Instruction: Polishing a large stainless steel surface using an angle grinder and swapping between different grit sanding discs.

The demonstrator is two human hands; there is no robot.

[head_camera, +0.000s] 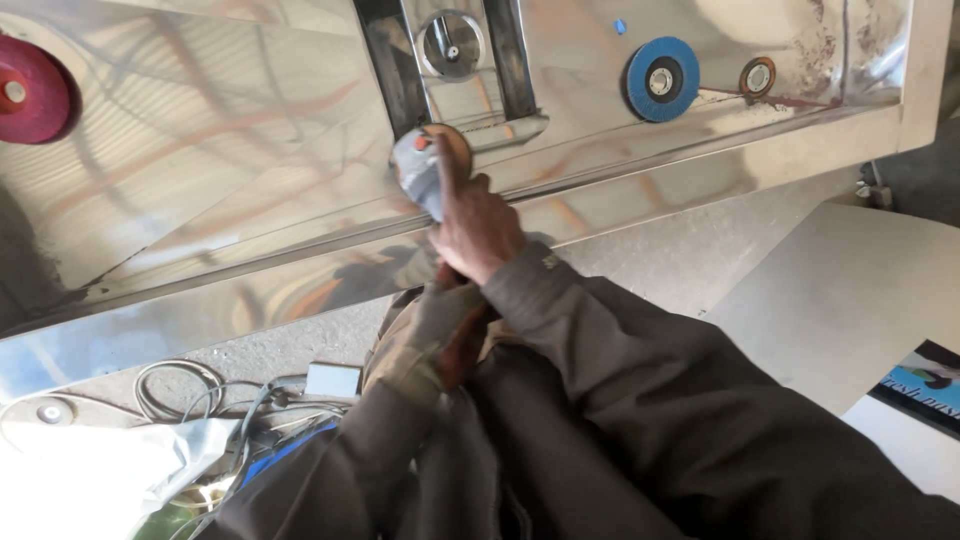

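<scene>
A grey angle grinder [417, 172] with a brownish disc [456, 146] rests against a shiny steel panel [220, 150], near the panel's folded front edge. My right hand [477, 228] is closed around the grinder's head, forefinger stretched up along the disc. Just below it, my left hand [458, 345] grips the tool's rear body, which is mostly hidden by the hands and dark sleeves.
On the panel lie a blue flap disc [661, 79], a small brown disc [757, 77] and a red disc [26, 90]. Two dark bars [388, 60] frame a round fitting [452, 46]. Cables [190, 395] and a small grey box [332, 380] lie on the floor; a grey board [850, 290] sits right.
</scene>
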